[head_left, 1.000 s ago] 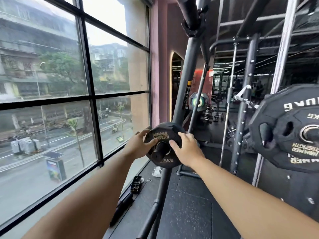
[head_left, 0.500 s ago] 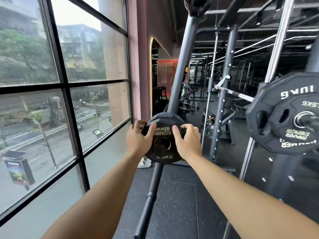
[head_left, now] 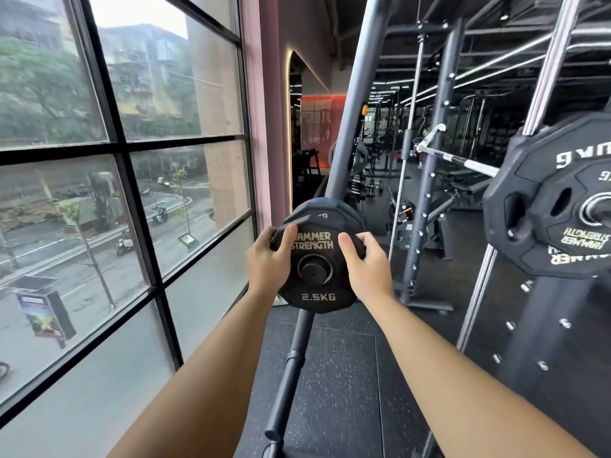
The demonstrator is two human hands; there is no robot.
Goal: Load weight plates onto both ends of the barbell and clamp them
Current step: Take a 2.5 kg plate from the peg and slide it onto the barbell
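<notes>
Both hands on the 2.5 kg plate (head_left: 317,294), dead centre of frame. My left hand (head_left: 267,261) grips its upper left rim, thumb on the face and fingers wrapped behind. My right hand (head_left: 367,263) does the same on the upper right rim. Both are clamped on the plate.

The plate sits on a dark storage peg (head_left: 312,270) through its bore, in front of the slanted rack post (head_left: 350,104). I read this as drawing it off the peg for the barbell (head_left: 459,160), though I can't rule out seating it.

To do it cleanly, I'd pull straight back along the peg with both hands even. If one side leads, the bore could bind. Then I take the weight before the bore clears the tip.

The disc stands on edge, face towards me, lettering upright with "2.5KG" at the bottom. It has no long axis, only the bore axis, which points out of the frame at me. The barbell runs from centre right down to the right edge, into the large loaded plate (head_left: 542,209), well apart from my hands.
</notes>
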